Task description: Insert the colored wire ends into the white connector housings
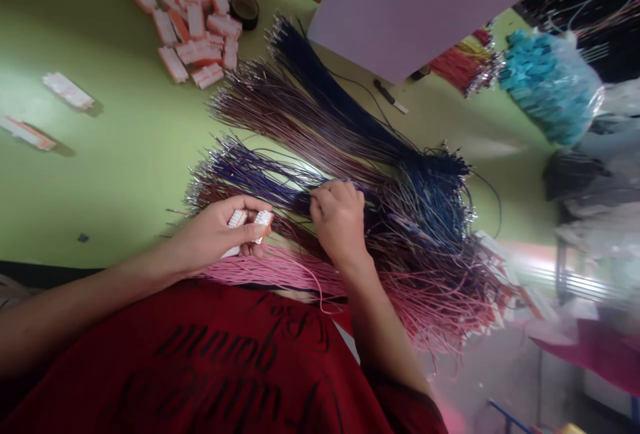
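The left hand (220, 237) is closed around a small white plastic connector block with an orange side (249, 219), thumb and fingers clamped on it just above the near edge of the light green tabletop (110, 174). The right hand (339, 221), just beside it, is bunched together with its fingertips pinched into a fanned bundle of thin purple wires with bare metal tips (250, 167). Whether it grips one strand or several cannot be told. No wire can be seen seated in the held block, though the fingers cover most of it, so the work looks to be at an early point for this piece. Further bundles lie spread and seemingly full: brown wires (280, 111), dark blue wires (340, 101) and, nearest the body, pink wires (280, 271). At the far left, well apart from the hands, a heap of like white-and-orange connector blocks (197, 21) sits without wires, with two loose ones (67, 91) off to the side, which suggests much remains. A dark roll of tape (244, 7) stands beside the heap. A pale lilac sheet (410, 1) and a clear bag of turquoise parts (547, 81) lie at the far right. The red shirt (200, 361) bears black script seen upside down. One word may be "gonna", and the rest is not legible. No labels on the blocks can be read.
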{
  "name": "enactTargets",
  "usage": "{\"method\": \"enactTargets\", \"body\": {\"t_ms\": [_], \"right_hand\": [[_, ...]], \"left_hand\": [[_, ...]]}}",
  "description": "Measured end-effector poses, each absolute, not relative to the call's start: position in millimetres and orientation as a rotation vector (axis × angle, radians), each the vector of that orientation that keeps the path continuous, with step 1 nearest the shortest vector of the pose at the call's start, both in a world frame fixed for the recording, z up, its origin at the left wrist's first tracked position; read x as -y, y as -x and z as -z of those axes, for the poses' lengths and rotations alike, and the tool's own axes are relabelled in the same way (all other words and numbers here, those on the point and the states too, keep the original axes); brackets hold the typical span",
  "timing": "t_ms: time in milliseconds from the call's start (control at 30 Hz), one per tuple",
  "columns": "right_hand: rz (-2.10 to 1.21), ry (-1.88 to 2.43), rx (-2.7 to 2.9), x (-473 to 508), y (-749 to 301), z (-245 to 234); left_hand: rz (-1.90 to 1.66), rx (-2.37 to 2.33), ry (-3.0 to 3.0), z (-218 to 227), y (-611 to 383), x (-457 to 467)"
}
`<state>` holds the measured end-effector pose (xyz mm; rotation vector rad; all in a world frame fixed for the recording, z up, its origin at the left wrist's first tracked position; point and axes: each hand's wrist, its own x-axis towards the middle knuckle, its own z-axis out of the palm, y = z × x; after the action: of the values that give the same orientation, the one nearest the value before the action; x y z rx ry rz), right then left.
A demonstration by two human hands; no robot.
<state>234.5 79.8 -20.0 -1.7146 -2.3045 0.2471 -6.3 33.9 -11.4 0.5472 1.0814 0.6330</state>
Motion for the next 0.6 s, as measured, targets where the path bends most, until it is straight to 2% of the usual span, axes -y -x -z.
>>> {"method": "enactTargets", "body": {"t_ms": [100, 267, 333, 433, 500, 600], "right_hand": [[-0.177, 1.592, 2.326, -81, -251, 19], [-0.42, 1.544, 1.964, -60, -259, -26], [-0.631, 1.42, 1.925, -50, -242, -44], [-1.181, 1.116, 2.017, -43, -205, -52], [-1.38, 1.168, 1.924, -44, -188, -43], [-1.26, 1.506, 1.719, -48, -185, -21]], "left_hand": [[-0.62, -1.077, -0.543, 13, 8, -35], [-0.575, -1.08, -0.547, 14, 8, -36], [-0.561, -1.071, -0.557, 14, 6, -37], [-0.62, -1.1, -0.557, 13, 4, -37], [-0.675, -1.121, -0.53, 13, 5, -37], [-0.7, -1.099, -0.473, 14, 7, -39]]}}
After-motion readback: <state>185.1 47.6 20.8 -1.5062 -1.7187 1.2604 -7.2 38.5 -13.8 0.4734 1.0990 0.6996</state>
